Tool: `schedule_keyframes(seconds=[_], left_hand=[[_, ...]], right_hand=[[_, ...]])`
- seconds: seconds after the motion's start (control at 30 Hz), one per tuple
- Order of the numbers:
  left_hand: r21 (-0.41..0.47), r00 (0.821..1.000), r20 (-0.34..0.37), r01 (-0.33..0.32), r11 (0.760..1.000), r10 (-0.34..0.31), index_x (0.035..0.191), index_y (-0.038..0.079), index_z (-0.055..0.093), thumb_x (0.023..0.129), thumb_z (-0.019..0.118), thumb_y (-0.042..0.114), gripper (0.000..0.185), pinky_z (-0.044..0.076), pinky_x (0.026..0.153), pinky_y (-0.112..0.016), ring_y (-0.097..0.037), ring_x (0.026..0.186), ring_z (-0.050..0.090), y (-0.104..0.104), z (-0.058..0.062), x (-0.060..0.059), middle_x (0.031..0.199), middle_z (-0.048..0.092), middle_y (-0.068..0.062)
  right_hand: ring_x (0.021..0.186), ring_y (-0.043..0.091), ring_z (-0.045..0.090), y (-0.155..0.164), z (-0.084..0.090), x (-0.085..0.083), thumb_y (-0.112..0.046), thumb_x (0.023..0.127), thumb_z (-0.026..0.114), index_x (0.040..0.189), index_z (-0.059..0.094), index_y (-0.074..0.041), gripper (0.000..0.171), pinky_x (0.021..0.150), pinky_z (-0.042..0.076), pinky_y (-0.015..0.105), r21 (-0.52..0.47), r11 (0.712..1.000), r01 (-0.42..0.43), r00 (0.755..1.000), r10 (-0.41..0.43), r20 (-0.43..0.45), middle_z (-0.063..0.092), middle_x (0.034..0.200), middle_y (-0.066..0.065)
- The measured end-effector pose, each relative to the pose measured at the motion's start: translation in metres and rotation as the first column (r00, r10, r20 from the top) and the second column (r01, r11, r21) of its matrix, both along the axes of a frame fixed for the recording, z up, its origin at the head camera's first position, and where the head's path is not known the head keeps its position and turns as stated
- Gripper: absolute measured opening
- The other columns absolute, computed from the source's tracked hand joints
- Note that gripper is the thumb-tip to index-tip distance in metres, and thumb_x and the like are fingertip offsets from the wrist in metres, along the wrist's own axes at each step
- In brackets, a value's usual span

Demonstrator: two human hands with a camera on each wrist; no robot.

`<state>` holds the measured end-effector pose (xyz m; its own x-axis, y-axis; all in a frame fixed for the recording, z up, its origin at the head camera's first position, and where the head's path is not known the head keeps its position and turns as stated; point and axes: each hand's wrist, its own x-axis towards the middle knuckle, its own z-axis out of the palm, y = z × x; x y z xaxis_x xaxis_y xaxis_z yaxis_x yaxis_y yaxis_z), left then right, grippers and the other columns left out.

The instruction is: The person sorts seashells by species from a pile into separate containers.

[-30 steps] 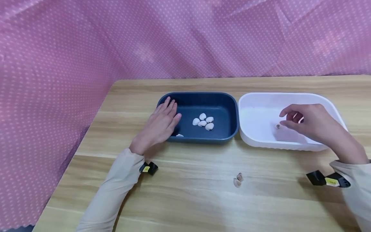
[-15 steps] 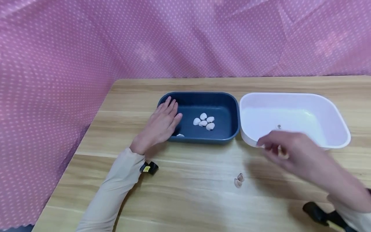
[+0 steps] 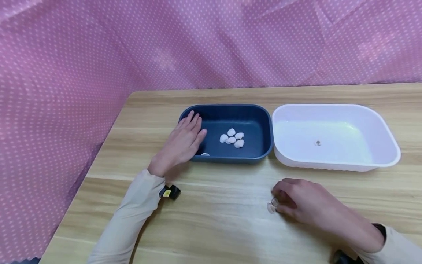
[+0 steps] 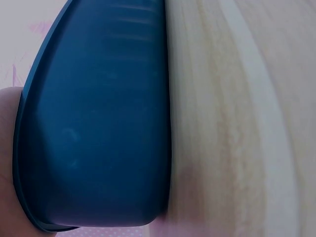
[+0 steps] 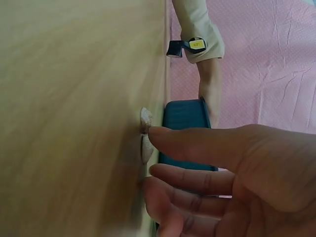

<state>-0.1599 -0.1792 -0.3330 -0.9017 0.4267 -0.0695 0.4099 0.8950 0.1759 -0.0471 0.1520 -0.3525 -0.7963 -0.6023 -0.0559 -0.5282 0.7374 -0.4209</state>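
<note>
Two small pale shells (image 3: 272, 205) lie together on the wooden table (image 3: 217, 220) in front of the trays. My right hand (image 3: 277, 201) is low over the table, its fingertips right beside them; in the right wrist view the fingers (image 5: 197, 143) are loosely extended next to the shells (image 5: 146, 134), holding nothing. My left hand (image 3: 192, 126) lies flat on the left end of a dark blue tray (image 3: 230, 107), which holds several white shells (image 3: 232, 138). One more white shell (image 3: 204, 154) sits near its front wall.
A white tray (image 3: 336, 168) stands right of the blue one, with one small brown piece (image 3: 317, 143) in it. A pink dotted cloth (image 3: 211, 44) hangs behind and to the left. The left wrist view shows only the blue tray wall (image 4: 98, 123) and table.
My right hand has left the white tray and come down toward me to the two shells on the table. The small brown piece stays in the white tray. The left hand has not moved.
</note>
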Motion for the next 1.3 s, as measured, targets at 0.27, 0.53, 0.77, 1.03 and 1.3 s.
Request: schedule_keyframes(seconds=[0.27, 0.53, 0.77, 1.03, 1.3], left_hand=[[0.002, 1.0, 0.001, 0.004, 1.0, -0.004, 0.151, -0.004, 0.02, 0.105, 0.014, 0.044, 0.067, 0.001, 0.119, -0.04, -0.024, 0.148, -0.004, 0.0, 0.0, 0.001, 0.159, 0.014, -0.017], [0.0, 1.0, 0.001, -0.001, 1.0, 0.001, 0.151, -0.003, 0.022, 0.105, 0.014, 0.044, 0.066, 0.001, 0.119, -0.04, -0.024, 0.148, -0.004, 0.001, 0.0, 0.001, 0.16, 0.014, -0.015], [0.003, 1.0, 0.0, -0.001, 1.0, 0.001, 0.15, -0.003, 0.023, 0.106, 0.015, 0.043, 0.065, 0.001, 0.119, -0.04, -0.024, 0.148, -0.003, 0.0, 0.0, 0.0, 0.159, 0.015, -0.016], [0.005, 1.0, -0.006, 0.001, 1.0, -0.001, 0.15, -0.004, 0.024, 0.106, 0.016, 0.042, 0.064, 0.002, 0.119, -0.041, -0.025, 0.148, -0.001, 0.001, 0.001, 0.0, 0.159, 0.016, -0.017], [0.009, 1.0, 0.002, -0.009, 1.0, 0.009, 0.15, -0.003, 0.025, 0.105, 0.014, 0.044, 0.065, 0.001, 0.119, -0.04, -0.024, 0.148, -0.002, 0.001, 0.0, 0.001, 0.159, 0.016, -0.016]], right_hand=[[0.067, -0.001, 0.048, 0.0, -0.003, -0.001, -0.016, 0.076, 0.081, 0.097, 0.069, -0.021, 0.025, 0.059, 0.046, 0.024, -0.044, 0.998, -0.037, 0.998, 0.034, -0.059, 0.056, 0.084, -0.015], [0.072, 0.001, 0.054, 0.001, -0.005, -0.003, -0.003, 0.079, 0.074, 0.097, 0.07, -0.023, 0.027, 0.064, 0.052, 0.026, -0.088, 0.988, -0.124, 0.989, 0.116, -0.094, 0.059, 0.091, -0.012], [0.068, -0.002, 0.048, 0.0, -0.006, -0.003, -0.015, 0.079, 0.078, 0.099, 0.069, -0.023, 0.024, 0.059, 0.047, 0.023, -0.088, 0.989, -0.122, 0.991, 0.117, -0.058, 0.057, 0.09, -0.013], [0.081, 0.006, 0.058, 0.003, -0.006, -0.008, 0.008, 0.072, 0.075, 0.08, 0.069, -0.028, 0.037, 0.07, 0.055, 0.03, -0.126, 0.975, -0.183, 0.975, 0.164, -0.152, 0.059, 0.093, -0.011], [0.083, 0.004, 0.06, 0.005, -0.002, -0.013, 0.002, 0.075, 0.077, 0.094, 0.072, -0.021, 0.03, 0.073, 0.055, 0.029, -0.159, 0.978, -0.136, 0.984, 0.114, -0.138, 0.065, 0.094, -0.012]])
